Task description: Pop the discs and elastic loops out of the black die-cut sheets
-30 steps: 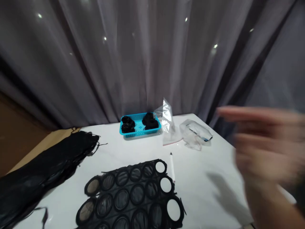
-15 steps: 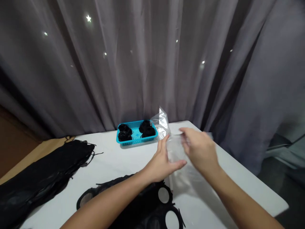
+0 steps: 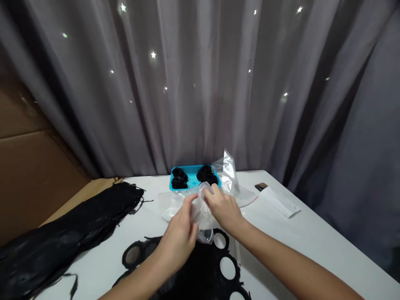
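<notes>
A clear plastic bag (image 3: 200, 210) is between my two hands over the middle of the table. My left hand (image 3: 183, 229) grips its left side, fingers closed on the film. At the bag's gathered top edge, the fingers of my right hand (image 3: 221, 206) are closed on the plastic, with their tips partly hidden in it. Below lies a black sheet-like piece with round ring openings (image 3: 200, 271), partly covered by my left forearm. Just beyond my hands stands a turquoise plastic basket (image 3: 193, 180) holding black coiled bundles (image 3: 179, 179).
A long black strip-like pile (image 3: 78, 225) lies on the left, beside a cardboard box (image 3: 37, 175). Another clear bag (image 3: 229, 173) stands by the basket. To the right are a phone (image 3: 261, 186) and a white packet (image 3: 279, 202). A grey curtain (image 3: 200, 104) hangs behind.
Both hands have moved left with the clear bag, and it is now bunched between them instead of stretched to the right. The phone and white packet on the right have come into sight.
</notes>
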The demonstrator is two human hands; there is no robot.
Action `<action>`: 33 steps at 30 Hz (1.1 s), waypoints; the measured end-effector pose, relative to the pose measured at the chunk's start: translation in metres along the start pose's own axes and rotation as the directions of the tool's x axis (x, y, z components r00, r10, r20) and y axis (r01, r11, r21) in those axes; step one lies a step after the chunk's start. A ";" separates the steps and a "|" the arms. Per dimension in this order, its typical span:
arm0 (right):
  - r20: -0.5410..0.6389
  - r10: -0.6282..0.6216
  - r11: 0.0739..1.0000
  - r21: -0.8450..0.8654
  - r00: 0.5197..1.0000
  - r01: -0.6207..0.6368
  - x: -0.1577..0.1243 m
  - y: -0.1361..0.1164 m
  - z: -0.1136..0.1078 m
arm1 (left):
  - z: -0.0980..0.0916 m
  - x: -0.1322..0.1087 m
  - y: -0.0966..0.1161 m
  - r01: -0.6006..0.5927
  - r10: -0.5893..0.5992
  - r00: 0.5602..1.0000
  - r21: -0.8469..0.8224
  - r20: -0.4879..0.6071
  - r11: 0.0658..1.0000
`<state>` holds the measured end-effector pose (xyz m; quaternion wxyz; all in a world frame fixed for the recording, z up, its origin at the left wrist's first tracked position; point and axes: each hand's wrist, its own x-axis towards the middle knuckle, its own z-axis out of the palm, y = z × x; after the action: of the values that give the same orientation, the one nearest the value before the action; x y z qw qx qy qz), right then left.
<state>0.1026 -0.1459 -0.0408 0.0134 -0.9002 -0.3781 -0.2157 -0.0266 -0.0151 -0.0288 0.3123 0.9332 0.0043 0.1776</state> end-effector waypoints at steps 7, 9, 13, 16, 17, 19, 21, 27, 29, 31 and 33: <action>-0.014 -0.075 0.988 -0.137 0.997 0.072 0.003 -0.021 -0.005 | -0.061 0.010 -0.047 0.374 -0.255 0.926 0.592 -0.277 0.715; -0.009 -0.110 0.991 -0.076 0.994 0.109 -0.012 -0.030 -0.013 | -0.071 0.010 -0.055 0.425 -0.285 0.904 0.600 -0.319 0.678; -0.068 -0.223 0.966 0.118 0.973 0.229 -0.049 -0.053 -0.019 | -0.068 0.002 -0.053 0.411 -0.270 0.910 0.583 -0.315 0.701; -0.135 -0.344 0.863 0.344 0.929 0.370 -0.054 -0.071 -0.006 | -0.053 -0.005 -0.044 0.330 -0.207 0.939 0.545 -0.276 0.770; -0.158 -0.337 0.829 0.416 0.928 0.372 -0.049 -0.075 0.001 | -0.047 -0.008 -0.040 0.290 -0.180 0.951 0.528 -0.249 0.798; -0.192 -0.261 0.779 0.536 0.946 0.324 -0.031 -0.080 0.013 | -0.032 -0.015 -0.033 0.194 -0.122 0.976 0.481 -0.178 0.855; -0.210 -0.206 0.739 0.606 0.956 0.292 -0.009 -0.078 0.022 | -0.019 -0.025 -0.026 0.086 -0.055 0.993 0.340 -0.100 0.936; -0.311 -0.194 0.836 0.444 0.930 0.323 0.036 -0.049 0.028 | -0.018 -0.059 -0.007 -0.106 0.133 0.990 -0.374 0.046 0.921; -0.328 -0.241 0.888 0.305 0.913 0.344 0.048 -0.037 0.027 | -0.030 -0.061 -0.006 -0.115 0.178 0.977 -0.410 0.117 0.905; -0.272 -0.234 0.931 0.215 0.933 0.296 0.058 -0.033 0.025 | -0.038 -0.052 -0.011 -0.097 0.135 0.978 -0.227 0.158 0.969; -0.178 -0.196 0.962 0.156 0.964 0.225 0.060 -0.043 0.021 | -0.040 -0.031 -0.025 -0.027 0.010 0.993 0.142 0.115 0.990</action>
<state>0.1185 -0.0704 -0.0420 0.0996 -0.8297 -0.4871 -0.2539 -0.0665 0.0247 -0.0238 0.2427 0.9618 -0.0095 0.1262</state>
